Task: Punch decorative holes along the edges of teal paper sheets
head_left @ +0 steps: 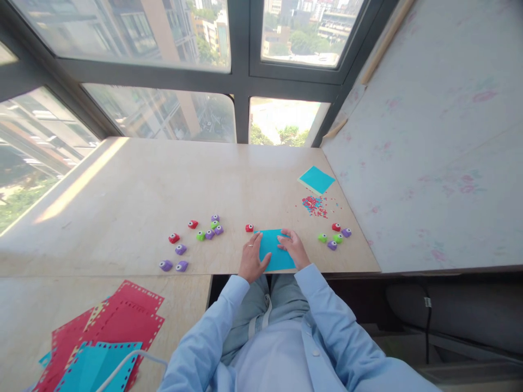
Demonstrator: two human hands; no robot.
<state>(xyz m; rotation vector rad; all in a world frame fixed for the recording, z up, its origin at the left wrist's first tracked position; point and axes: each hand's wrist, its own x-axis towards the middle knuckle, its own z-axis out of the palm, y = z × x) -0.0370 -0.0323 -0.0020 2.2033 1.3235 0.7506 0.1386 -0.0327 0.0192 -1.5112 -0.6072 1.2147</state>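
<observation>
Pressing flat on a blue paper sheet (274, 249) at the near table (122, 185) edge: left hand (252, 263) with fingers spread on its left side, right hand (293, 249) fingers together on top. Flanked by small punches (207, 229), confetti (314, 205) beyond. No readable writing anywhere.

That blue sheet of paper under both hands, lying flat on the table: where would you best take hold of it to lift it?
Probably by the near edge of the blue paper sheet. It lies flat, so there is nothing to pinch from above, but that edge sits right at the front rim of the table. The right hand could come from the body side, thumb under, fingers on top, while the left hand steadies it.
</observation>
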